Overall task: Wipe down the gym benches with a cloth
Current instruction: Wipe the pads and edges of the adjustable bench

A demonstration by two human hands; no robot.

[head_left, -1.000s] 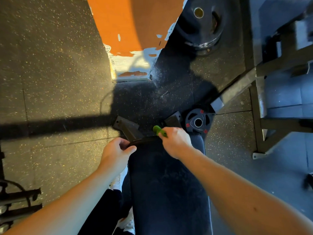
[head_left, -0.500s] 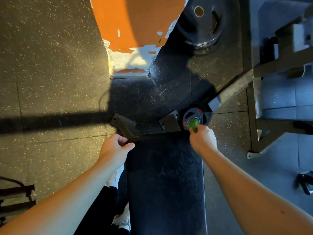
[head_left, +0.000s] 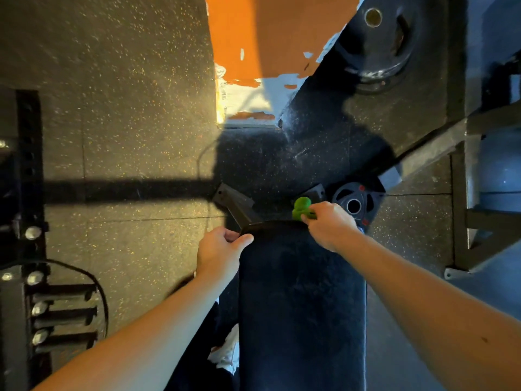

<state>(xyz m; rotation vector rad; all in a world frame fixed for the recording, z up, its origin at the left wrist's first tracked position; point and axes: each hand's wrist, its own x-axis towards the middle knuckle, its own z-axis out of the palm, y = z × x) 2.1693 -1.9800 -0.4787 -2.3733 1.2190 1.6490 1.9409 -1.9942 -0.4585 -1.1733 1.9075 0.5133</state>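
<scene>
The bench point(head_left: 301, 306) runs near to far down the middle, its surface dull and streaky. The left hand point(head_left: 220, 249) still grips its far left corner, fingers point(head_left: 231, 234) curled over the edge, steadying it. The right hand point(head_left: 329, 224), fingers closed round the bunched green cloth point(head_left: 301, 207), has come back left from the far right corner to mid-edge, so the far end is likely being rubbed back and forth; the near part looks still to do
</scene>
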